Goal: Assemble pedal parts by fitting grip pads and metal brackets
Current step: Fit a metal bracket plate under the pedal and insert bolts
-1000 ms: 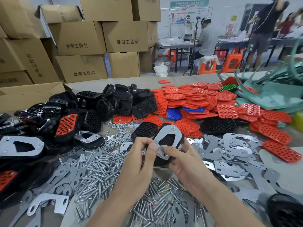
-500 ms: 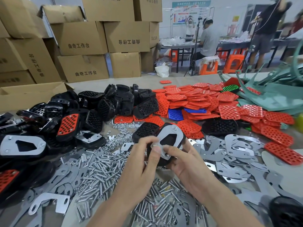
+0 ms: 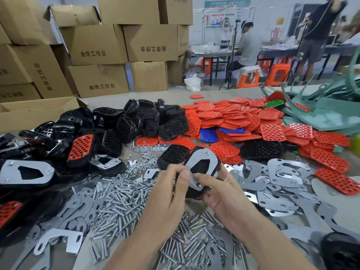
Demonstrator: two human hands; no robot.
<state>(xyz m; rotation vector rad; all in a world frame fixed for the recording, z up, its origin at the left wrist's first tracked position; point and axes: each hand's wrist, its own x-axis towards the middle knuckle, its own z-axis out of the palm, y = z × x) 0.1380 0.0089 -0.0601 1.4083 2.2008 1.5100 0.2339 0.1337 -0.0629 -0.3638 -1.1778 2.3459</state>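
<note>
Pedal shells (image 3: 124, 123) left, grip pads (image 3: 253, 121) right, bolts (image 3: 120, 201) in front

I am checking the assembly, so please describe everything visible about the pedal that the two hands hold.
The pedal is a black, plastic-looking body with a flat grey metal bracket on its upward face. The bracket has rounded corners, a large dark cut-out in the middle, and a small fastener at its far and near ends. The pedal is held tilted above loose bolts. The left hand grips its left side, the right hand its right; their fingers press the bracket's near end.
</note>
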